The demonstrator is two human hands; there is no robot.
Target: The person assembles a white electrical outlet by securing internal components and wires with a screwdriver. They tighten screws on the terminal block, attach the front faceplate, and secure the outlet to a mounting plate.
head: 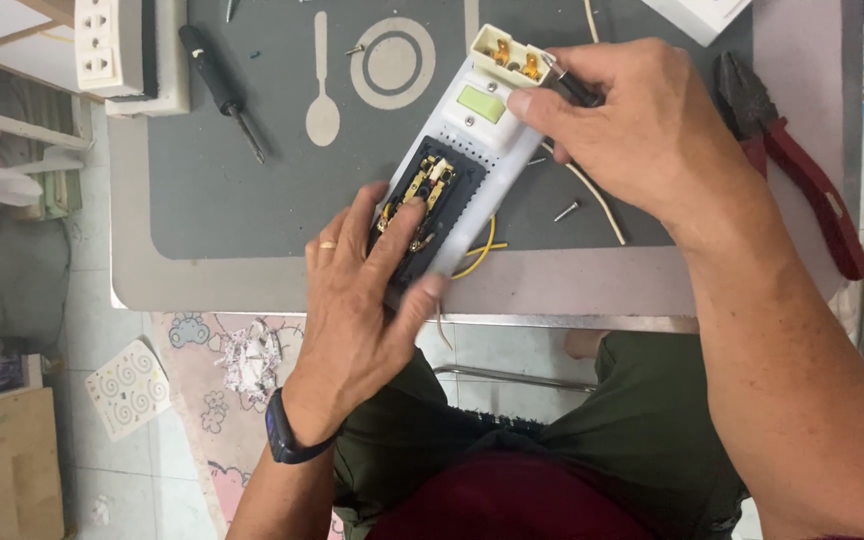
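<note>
An opened white power strip [487,135] lies tilted on a grey mat [222,190], its black inner block with brass contacts [422,200] exposed. My left hand [362,310] presses flat on the lower end of the strip, fingers over the black block. My right hand [642,130] grips a black-handled screwdriver [577,88], its tip at the cream terminal piece [510,55] at the strip's upper end. Yellow wire [482,255] pokes out beneath the strip.
A black screwdriver [222,90] lies at the mat's upper left beside a white socket strip [112,45]. Red-handled pliers [802,170] rest at the right. Loose screws [567,210] and a white wire [597,195] lie near the strip. The table edge runs just below my left hand.
</note>
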